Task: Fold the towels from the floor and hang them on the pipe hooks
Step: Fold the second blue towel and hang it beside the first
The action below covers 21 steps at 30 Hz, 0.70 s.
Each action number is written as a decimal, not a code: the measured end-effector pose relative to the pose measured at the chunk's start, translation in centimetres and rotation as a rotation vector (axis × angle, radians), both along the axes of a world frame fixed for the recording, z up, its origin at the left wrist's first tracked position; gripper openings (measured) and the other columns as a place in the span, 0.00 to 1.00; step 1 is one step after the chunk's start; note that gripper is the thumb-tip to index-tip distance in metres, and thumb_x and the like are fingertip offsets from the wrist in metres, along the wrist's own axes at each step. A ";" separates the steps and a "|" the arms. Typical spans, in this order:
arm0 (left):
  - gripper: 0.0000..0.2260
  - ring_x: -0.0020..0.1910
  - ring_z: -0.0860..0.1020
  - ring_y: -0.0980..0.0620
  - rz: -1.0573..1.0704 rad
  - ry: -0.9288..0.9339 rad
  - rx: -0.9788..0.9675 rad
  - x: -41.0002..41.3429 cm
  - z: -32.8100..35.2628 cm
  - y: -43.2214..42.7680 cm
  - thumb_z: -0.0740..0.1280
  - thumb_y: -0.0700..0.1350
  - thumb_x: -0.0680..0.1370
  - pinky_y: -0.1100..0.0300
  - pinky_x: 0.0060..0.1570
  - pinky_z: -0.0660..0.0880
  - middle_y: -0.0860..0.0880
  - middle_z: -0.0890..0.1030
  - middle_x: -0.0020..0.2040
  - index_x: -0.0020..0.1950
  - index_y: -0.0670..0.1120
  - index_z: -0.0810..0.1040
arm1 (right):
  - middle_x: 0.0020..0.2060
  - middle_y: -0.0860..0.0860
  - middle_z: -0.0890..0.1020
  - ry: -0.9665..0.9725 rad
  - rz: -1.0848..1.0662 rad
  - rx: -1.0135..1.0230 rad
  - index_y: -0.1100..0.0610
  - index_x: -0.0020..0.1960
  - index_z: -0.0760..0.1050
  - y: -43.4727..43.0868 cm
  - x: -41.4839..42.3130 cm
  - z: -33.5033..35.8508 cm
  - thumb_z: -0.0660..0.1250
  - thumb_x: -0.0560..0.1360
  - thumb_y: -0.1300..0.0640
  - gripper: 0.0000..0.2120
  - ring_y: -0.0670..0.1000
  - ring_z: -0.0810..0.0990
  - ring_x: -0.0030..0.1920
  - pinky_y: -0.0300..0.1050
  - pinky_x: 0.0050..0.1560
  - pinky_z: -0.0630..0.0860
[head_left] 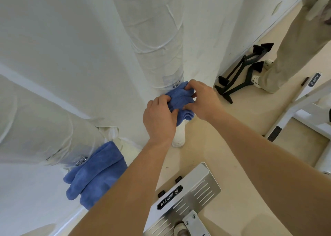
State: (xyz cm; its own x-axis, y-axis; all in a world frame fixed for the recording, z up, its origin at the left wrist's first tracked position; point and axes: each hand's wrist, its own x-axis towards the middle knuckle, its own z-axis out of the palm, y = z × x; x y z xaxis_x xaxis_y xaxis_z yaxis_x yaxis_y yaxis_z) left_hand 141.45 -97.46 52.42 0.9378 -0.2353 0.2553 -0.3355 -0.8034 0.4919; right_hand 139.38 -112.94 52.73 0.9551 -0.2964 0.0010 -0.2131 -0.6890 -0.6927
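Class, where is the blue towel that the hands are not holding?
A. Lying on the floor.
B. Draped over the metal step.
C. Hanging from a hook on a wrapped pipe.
C: the second towel hangs from a hook on the wrapped pipe at lower left; the left hand and right hand grip the other towel.

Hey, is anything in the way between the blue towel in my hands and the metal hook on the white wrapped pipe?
Nothing visible. The left hand and right hand grip the blue terry towel, whose top edge sits right beside the metal hook on the white wrapped pipe.
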 end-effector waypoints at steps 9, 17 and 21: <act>0.14 0.48 0.77 0.47 -0.116 0.031 0.045 -1.2 0.5 2.0 0.69 0.48 0.79 0.52 0.42 0.78 0.47 0.79 0.53 0.63 0.46 0.80 | 0.64 0.36 0.70 0.052 0.033 0.262 0.41 0.79 0.53 -0.6 -3.5 1.1 0.70 0.75 0.59 0.40 0.39 0.77 0.51 0.35 0.50 0.75; 0.04 0.40 0.78 0.50 -0.061 0.162 -0.071 -0.1 0.6 -0.1 0.66 0.42 0.79 0.55 0.43 0.76 0.48 0.82 0.44 0.50 0.43 0.80 | 0.68 0.49 0.76 0.026 -0.049 0.201 0.51 0.76 0.67 0.8 -1.4 -0.1 0.66 0.77 0.65 0.29 0.47 0.78 0.54 0.38 0.58 0.71; 0.04 0.37 0.78 0.50 -0.019 0.191 -0.111 -0.3 0.5 -0.6 0.66 0.40 0.78 0.55 0.41 0.75 0.48 0.83 0.41 0.46 0.43 0.80 | 0.67 0.50 0.77 0.040 -0.094 0.162 0.51 0.75 0.68 1.2 -1.2 -0.6 0.64 0.77 0.65 0.28 0.51 0.78 0.59 0.37 0.58 0.68</act>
State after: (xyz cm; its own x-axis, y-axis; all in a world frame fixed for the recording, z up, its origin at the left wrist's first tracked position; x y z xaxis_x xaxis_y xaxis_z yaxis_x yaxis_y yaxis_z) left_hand 141.17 -98.10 52.96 0.9673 -0.2336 0.0992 -0.2424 -0.7350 0.6332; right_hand 138.17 -111.72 52.10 0.9216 -0.3773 -0.0909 -0.3004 -0.5449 -0.7829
